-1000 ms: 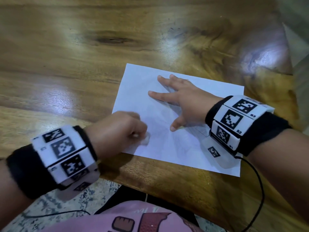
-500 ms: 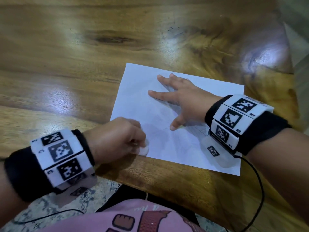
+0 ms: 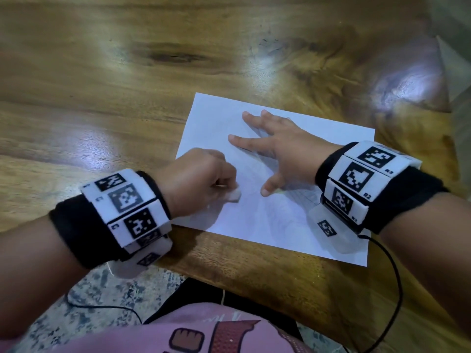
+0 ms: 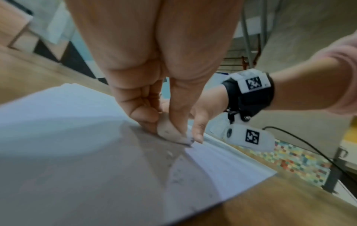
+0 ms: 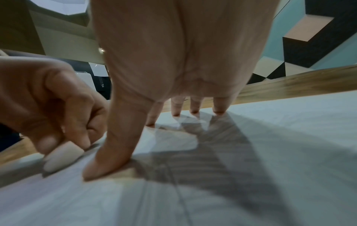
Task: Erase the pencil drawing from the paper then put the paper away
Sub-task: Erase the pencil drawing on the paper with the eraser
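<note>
A white sheet of paper [image 3: 275, 220] with faint pencil lines lies on the wooden table [image 3: 102, 98] near its front edge. My left hand [image 3: 204, 179] pinches a small white eraser [image 3: 234, 196] and presses it on the paper's left part; the eraser [image 4: 170, 133] shows between thumb and fingers, and again as the eraser [image 5: 61, 157] in the right wrist view. My right hand [image 3: 277, 151] lies flat on the paper with fingers spread, thumb [image 5: 112, 152] pressing down. Dark eraser crumbs [image 4: 175, 172] dot the sheet.
The table's front edge [image 3: 254, 271] runs just below the paper, with patterned floor [image 3: 102, 289] and a pink garment [image 3: 178, 332] beneath. A black cable [image 3: 392, 289] hangs from the right wristband. Bare wood stretches far and left of the sheet.
My left hand with the eraser has moved up and right over the paper from its lower left edge. The right hand has stayed flat in place.
</note>
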Demonstrator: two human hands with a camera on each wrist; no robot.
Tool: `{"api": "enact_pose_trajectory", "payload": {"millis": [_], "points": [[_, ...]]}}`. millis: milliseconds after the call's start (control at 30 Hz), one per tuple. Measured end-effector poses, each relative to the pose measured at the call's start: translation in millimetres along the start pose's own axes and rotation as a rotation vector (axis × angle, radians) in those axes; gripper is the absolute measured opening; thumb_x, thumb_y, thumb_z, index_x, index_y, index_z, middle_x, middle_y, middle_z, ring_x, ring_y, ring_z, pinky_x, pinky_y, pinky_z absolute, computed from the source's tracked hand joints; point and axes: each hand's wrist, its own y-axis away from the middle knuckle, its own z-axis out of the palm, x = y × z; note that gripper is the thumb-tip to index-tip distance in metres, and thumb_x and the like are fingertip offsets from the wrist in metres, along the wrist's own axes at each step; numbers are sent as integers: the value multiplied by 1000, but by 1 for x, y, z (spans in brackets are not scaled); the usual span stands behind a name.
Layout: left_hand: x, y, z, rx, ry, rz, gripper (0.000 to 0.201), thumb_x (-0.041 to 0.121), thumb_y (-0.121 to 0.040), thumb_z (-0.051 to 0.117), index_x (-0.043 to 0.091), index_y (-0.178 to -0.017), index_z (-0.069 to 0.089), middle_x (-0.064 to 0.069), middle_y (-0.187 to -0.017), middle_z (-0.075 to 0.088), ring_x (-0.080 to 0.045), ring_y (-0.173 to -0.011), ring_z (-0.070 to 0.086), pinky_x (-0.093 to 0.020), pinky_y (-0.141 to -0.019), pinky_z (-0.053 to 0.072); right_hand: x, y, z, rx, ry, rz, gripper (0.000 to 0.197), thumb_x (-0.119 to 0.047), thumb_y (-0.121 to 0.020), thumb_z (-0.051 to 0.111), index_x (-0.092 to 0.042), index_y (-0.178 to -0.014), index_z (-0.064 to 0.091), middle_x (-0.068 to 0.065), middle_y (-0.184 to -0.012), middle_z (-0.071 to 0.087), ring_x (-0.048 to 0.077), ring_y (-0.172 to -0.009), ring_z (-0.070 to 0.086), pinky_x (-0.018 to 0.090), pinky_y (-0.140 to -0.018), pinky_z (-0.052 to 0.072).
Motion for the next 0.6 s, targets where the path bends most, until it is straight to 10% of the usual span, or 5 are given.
{"api": "enact_pose_trajectory", "payload": {"millis": [200,333,600], "points": [[1,25,-3,-270,62,-6,17,30,-74,66,15,-67,64,7,-71,52,-10,-65,51,-16,-59,36,0,0,0,7,0,-7,103,-39,-70,77,-46,-145,6,-8,-156,-20,17,-143,-17,36,-116,-2],[-3,-1,-10,-19,-6,-42,22,35,-73,69,14,-68,66,3,-65,52,-12,-58,48,-25,-60,36,-1,1,-1,6,-4,-4,103,-39,-70,77,-47,-145,7,-8,-156,-20,16,-143,-17,36,-116,-2],[-1,15,-6,-254,24,-11,15,28,-75,66,14,-69,65,10,-69,50,-2,-62,47,-4,-57,32,-1,1,-1,0,-16,2,103,-37,-71,77,-47,-145,6,-10,-156,-20,15,-143,-18,35,-115,-3]]}}
